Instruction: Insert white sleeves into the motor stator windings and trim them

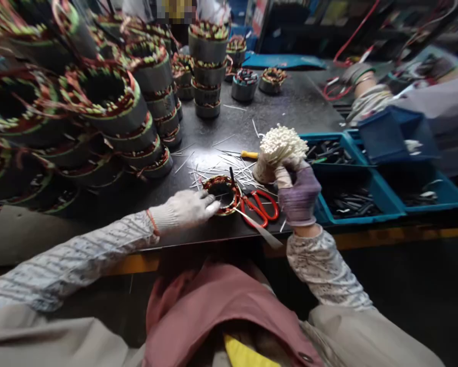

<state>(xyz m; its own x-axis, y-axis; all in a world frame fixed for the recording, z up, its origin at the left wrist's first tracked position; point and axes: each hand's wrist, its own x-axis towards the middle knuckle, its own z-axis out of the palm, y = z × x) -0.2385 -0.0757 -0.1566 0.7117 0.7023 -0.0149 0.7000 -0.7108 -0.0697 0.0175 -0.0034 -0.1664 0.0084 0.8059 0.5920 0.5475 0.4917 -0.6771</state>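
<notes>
My left hand [193,208], in a white knit glove, grips the left rim of a small motor stator [234,189] with red-brown windings. A black lead stands up from the stator's far side, and a pale strip [265,233] runs from its near edge past the table edge. My right hand [300,191], in a purple glove with pale fingertips, is closed at the near side of an upright bundle of white cable ties [282,142]. Whether a single tie is between the fingers is hidden. Red-handled scissors [261,208] lie between the stator and my right hand.
Stacked stators [110,117] crowd the left, with another stack [208,66] behind. Cut white pieces [213,171] and a yellow-handled tool [249,154] lie mid-table. Blue bins [366,219] with black parts stand right. A co-worker's arm [370,97] reaches in at far right.
</notes>
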